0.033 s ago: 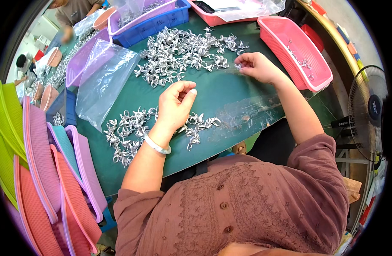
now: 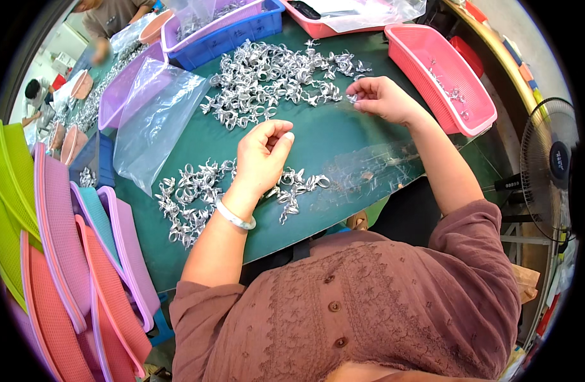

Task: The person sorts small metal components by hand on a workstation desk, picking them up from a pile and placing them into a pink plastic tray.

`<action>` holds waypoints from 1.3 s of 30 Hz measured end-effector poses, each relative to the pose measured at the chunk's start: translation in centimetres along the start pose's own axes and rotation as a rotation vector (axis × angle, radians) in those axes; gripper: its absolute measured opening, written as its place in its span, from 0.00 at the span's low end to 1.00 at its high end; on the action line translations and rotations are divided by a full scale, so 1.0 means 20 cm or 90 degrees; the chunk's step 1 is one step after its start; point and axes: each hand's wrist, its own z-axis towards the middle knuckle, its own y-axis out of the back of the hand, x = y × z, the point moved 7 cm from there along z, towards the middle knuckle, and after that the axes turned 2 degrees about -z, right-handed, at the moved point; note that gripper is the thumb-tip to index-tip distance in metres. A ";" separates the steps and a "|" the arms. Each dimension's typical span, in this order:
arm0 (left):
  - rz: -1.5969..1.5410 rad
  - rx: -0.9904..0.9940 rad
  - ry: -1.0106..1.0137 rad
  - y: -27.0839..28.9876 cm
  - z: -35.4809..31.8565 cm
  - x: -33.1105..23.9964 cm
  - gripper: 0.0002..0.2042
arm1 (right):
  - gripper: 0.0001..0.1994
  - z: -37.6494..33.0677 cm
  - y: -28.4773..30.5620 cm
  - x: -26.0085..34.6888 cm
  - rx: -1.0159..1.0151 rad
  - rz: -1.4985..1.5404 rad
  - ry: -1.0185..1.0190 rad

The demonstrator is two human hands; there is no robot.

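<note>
On the green table (image 2: 330, 137) lies a large heap of silvery, ring-shaped metal pieces (image 2: 267, 79), with open bands and curling prongs. My right hand (image 2: 385, 100) is at the right end of this heap, thumb and fingers pinched on one small silvery ring-shaped piece (image 2: 351, 98). Closed, with the thumb against the curled fingers, my left hand (image 2: 262, 156) hovers between the big heap and a smaller, nearer group of the same pieces (image 2: 190, 197). What it holds, if anything, is hidden. Its wrist wears a pale bangle (image 2: 235, 215), and the forearm covers part of the nearer group.
A pink basket (image 2: 410, 60) with a few pieces stands at the right. Purple and blue baskets (image 2: 225, 48) sit at the back, a clear plastic bag (image 2: 158, 121) at the left. Stacked colourful baskets (image 2: 63, 235) crowd the near left; a fan (image 2: 550, 165) stands right. Another person (image 2: 111, 22) is far left.
My right hand, with the small piece in its fingers, has shifted very slightly left. My left hand and the heaps look the same.
</note>
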 end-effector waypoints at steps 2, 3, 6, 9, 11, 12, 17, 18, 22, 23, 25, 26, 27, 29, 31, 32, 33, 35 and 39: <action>-0.021 -0.003 0.003 0.00 0.00 0.00 0.09 | 0.14 0.01 -0.10 0.10 0.071 0.156 0.030; -0.042 -0.003 0.003 0.00 -0.01 0.00 0.09 | 0.15 0.01 -0.15 0.15 0.093 0.219 0.045; -0.090 0.000 -0.006 0.01 0.00 -0.02 0.12 | 0.17 0.03 -0.32 0.27 0.167 0.354 0.080; -0.146 -0.017 -0.084 0.03 0.01 -0.08 0.15 | 0.16 0.07 -0.45 0.35 0.214 0.429 0.103; -0.198 -0.047 -0.091 0.04 0.02 -0.09 0.14 | 0.15 0.09 -0.50 0.39 0.227 0.444 0.123; -0.225 -0.060 -0.095 0.06 0.03 -0.10 0.14 | 0.15 0.10 -0.51 0.40 0.225 0.424 0.128; -0.148 -0.106 -0.091 0.13 0.03 -0.08 0.09 | 0.14 0.12 -0.51 0.43 0.184 0.313 0.159; -0.153 -0.098 -0.078 0.13 0.03 -0.06 0.10 | 0.14 0.12 -0.51 0.42 0.176 0.296 0.165; -0.144 -0.028 -0.019 0.08 0.02 -0.04 0.10 | 0.15 0.10 -0.49 0.41 0.197 0.265 0.218; -0.134 0.000 -0.003 0.06 0.02 -0.03 0.10 | 0.15 0.10 -0.49 0.40 0.209 0.263 0.224; -0.099 0.027 -0.016 0.04 0.02 0.00 0.10 | 0.15 0.10 -0.48 0.37 0.224 0.253 0.212; -0.081 0.042 -0.023 0.02 0.02 0.00 0.10 | 0.16 0.10 -0.47 0.35 0.219 0.258 0.200; -0.105 0.053 0.014 0.01 0.01 0.00 0.11 | 0.16 0.11 -0.47 0.34 0.213 0.262 0.189; -0.143 0.067 0.047 -0.01 0.01 0.01 0.12 | 0.15 0.12 -0.47 0.31 0.199 0.279 0.189; -0.169 0.098 0.079 -0.03 0.01 0.02 0.13 | 0.14 0.12 -0.47 0.31 0.170 0.297 0.193; -0.168 0.097 0.094 -0.04 0.01 0.03 0.12 | 0.14 0.13 -0.47 0.30 0.158 0.305 0.195; -0.167 0.096 0.109 -0.04 0.00 0.03 0.12 | 0.12 0.13 -0.47 0.30 0.155 0.307 0.185; -0.153 0.086 0.131 -0.05 0.00 0.05 0.11 | 0.12 0.12 -0.47 0.30 0.148 0.310 0.167; -0.173 0.050 0.124 -0.03 0.00 0.05 0.10 | 0.10 0.14 -0.47 0.27 0.111 0.372 0.143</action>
